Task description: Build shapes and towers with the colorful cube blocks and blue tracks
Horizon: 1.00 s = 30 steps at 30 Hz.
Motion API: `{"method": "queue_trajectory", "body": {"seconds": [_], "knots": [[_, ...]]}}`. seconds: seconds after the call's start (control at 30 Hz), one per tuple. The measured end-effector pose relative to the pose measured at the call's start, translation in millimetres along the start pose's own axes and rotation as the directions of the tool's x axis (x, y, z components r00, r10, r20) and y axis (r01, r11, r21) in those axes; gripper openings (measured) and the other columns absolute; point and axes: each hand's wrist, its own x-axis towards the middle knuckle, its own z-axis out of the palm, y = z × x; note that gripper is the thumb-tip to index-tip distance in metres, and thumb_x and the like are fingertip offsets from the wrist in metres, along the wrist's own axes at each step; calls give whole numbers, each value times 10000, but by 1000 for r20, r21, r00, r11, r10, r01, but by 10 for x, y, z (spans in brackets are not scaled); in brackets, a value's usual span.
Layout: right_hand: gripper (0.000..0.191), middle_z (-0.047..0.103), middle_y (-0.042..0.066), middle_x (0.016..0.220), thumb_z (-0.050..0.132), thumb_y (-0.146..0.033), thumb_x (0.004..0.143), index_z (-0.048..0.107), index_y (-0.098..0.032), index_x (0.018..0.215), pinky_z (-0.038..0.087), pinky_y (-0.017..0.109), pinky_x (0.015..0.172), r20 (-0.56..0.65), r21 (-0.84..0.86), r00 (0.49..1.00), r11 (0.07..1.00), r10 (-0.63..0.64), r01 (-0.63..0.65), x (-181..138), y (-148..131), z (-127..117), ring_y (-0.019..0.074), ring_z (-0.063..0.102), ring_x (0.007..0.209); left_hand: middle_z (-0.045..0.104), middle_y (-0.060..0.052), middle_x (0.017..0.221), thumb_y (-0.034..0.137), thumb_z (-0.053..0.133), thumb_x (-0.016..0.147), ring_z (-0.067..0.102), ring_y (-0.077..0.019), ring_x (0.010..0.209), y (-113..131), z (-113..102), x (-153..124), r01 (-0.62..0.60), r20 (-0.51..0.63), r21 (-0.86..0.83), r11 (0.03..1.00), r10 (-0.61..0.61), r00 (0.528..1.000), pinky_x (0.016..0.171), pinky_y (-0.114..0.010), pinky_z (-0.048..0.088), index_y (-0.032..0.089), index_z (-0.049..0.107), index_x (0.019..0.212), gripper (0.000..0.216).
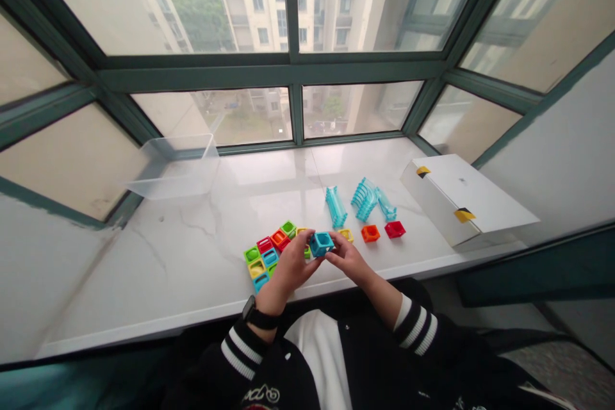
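Dark jacket (375, 359) foremost; blue block (321, 244) above white sill (202, 269)
Left grip (292, 265) and right grip (350, 261) pinch the block from either side; coloured blocks (270, 257) clustered beside left grip

Glossy plastic meets a polished, grey-veined white stone-look sill (192, 237)!
And there's shine on the hollow blue plastic cube (316, 246), light passing through the ribbed turquoise plastic pieces (336, 207), the clear plastic bin (189, 183) smooth and glassy, while the black-and-white striped cloth cuffs (416, 325) look matt.
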Motion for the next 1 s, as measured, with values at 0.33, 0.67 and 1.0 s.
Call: {"method": "queue_trajectory", "body": {"seconds": [0.33, 0.67, 1.0], "knots": [[672, 650, 82, 1349, 854, -403, 818, 587, -299, 1425, 565, 454, 1039, -15, -200, 1000, 980, -11, 7, -36, -68, 33, 288, 660, 1191, 649, -148, 1334, 322, 673, 949, 640, -312, 1213, 14, -16, -30, -217, 178, 330, 919, 165, 970, 1034, -478, 531, 255, 404, 1546, 658], [717, 680, 91, 1280, 828, -478, 838, 545, -248, 1455, 597, 403, 933, -177, -207, 978, 967, 109, -145, -385, -343, -699, 243, 710, 1020, 642, -129, 1370, 434, 652, 972, 613, -322, 1247, -78, -711, -157, -195, 133, 511, 837, 148, 980, 1089, -511, 500, 268, 491, 1504, 580], [602, 695, 112, 1316, 781, -478, 809, 622, -253, 1344, 528, 524, 1084, -413, -645, 910, 713, -21, -276, -847, -28, -1309, 333, 680, 1198, 636, -138, 1317, 467, 580, 997, 600, -333, 1207, -631, -840, -491, 48, -87, 622, 781, 8, 996, 1074, -528, 492, 224, 560, 1408, 478]]}}
